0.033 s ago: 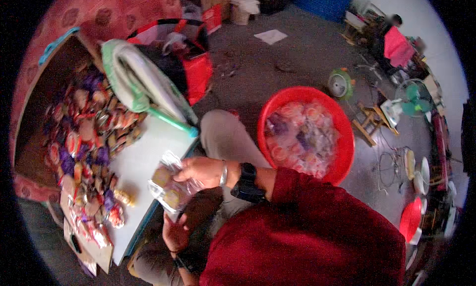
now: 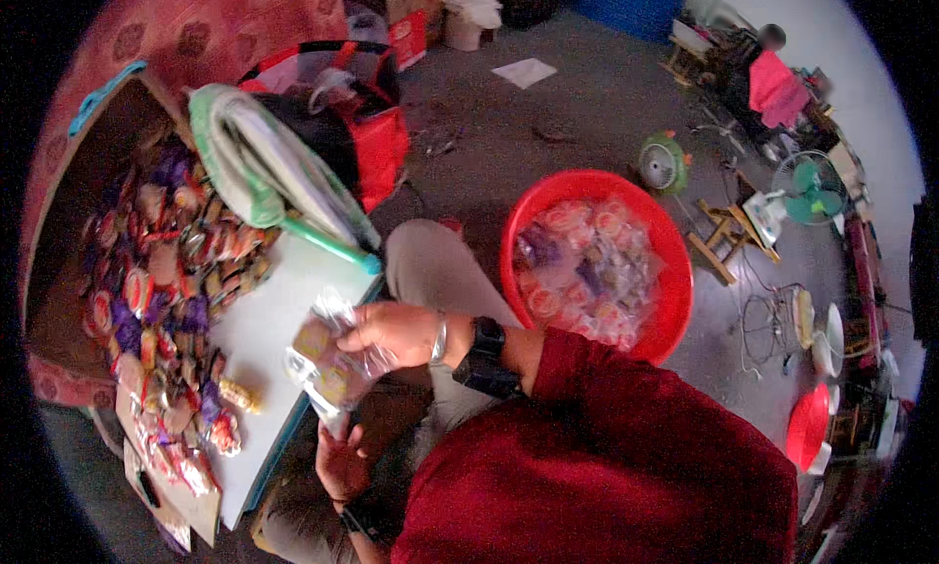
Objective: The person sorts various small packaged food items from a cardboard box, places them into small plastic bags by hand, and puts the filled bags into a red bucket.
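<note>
My right hand [image 2: 396,334] grips a clear plastic bag [image 2: 318,363] with small round packaged pieces inside, held over the edge of a white board [image 2: 259,324]. Just below it, my left hand [image 2: 342,466] is palm up, fingers loosely apart at the bag's lower tip. A big heap of small wrapped items [image 2: 161,270], red, purple and brown, spills from an open cardboard box [image 2: 54,261] onto the board's left side. A rolled white-and-green bundle [image 2: 230,143] and a green tube [image 2: 328,248] lie at the board's back.
Right of my knee stands a red tub [image 2: 518,310] of bagged items. Behind are a red-black bag [image 2: 377,153], two fans [image 2: 660,163] [image 2: 812,187], a wooden stand [image 2: 714,261], cables [image 2: 758,339] and a seated person [image 2: 773,85] with pink cloth.
The view has shifted slightly. The bag and my right hand sit a little further left in it; my left hand is slightly lower, just under the bag.
</note>
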